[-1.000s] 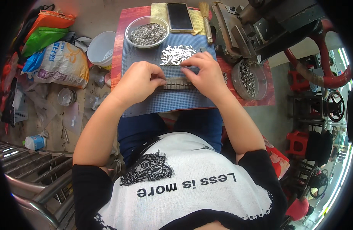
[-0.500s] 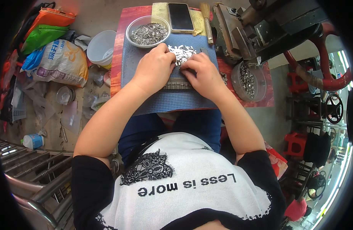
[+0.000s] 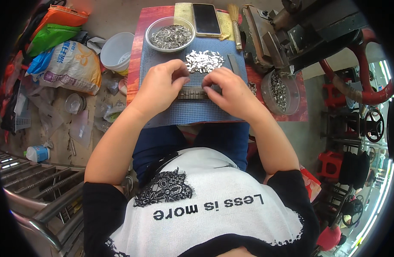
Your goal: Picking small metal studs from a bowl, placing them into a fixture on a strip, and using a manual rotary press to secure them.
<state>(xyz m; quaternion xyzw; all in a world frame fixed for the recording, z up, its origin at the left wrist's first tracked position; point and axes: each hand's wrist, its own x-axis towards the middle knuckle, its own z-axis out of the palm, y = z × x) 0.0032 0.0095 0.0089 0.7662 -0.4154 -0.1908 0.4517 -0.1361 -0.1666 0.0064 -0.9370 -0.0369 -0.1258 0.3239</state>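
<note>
On a blue ridged mat (image 3: 162, 115) lies a slotted metal bar (image 3: 192, 94), partly covered by my hands. My left hand (image 3: 160, 85) is at the bar's left end, its fingers curled in toward the thumb. Over the bar's right end, my right hand (image 3: 227, 90) has its fingers bent and drawn together. Anything held at the fingertips is too small to make out. Just beyond the hands spreads a pile of small, shiny metal pieces (image 3: 203, 61). A clear round bowl (image 3: 150, 36) full of small metal parts stands behind my left hand.
A phone (image 3: 207, 19) lies on a yellow cloth (image 3: 183, 9) at the back, beside a brush (image 3: 235, 28). A flat metal strip (image 3: 233, 63) is right of the pile. A dark machine (image 3: 267, 43) and a clear tub of parts (image 3: 292, 97) stand right; a white bucket (image 3: 115, 49) stands left.
My hands have moved apart and slightly nearer me, exposing more of the pile and the slotted bar. The view has shifted a little, and the flat metal strip shows more fully.
</note>
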